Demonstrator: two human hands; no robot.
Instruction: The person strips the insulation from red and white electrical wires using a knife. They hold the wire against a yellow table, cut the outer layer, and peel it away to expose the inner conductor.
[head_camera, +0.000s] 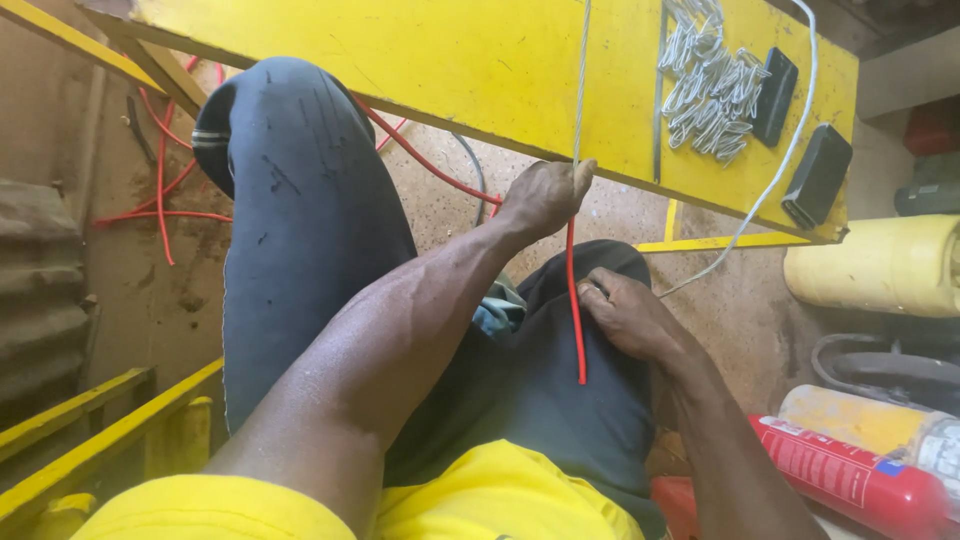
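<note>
I sit with dark trousers (300, 230) on my raised knees, under the edge of a yellow table (470, 60). My left hand (545, 195) is closed around a wire at the table's edge. Above that hand a bare grey metal strand (580, 80) runs up across the table top. Below it the wire wears a red sleeve (575, 310), hanging down over my lap to its free end. My right hand (625, 312) rests on my thigh and pinches the red sleeve lower down.
On the table lie a heap of shiny metal clips (708, 85), two black blocks (817, 175) and a white cable (775, 170). Loose red wires (160, 200) trail on the dirt floor. A yellow container (880, 265) and a red fire extinguisher (850, 480) lie at right.
</note>
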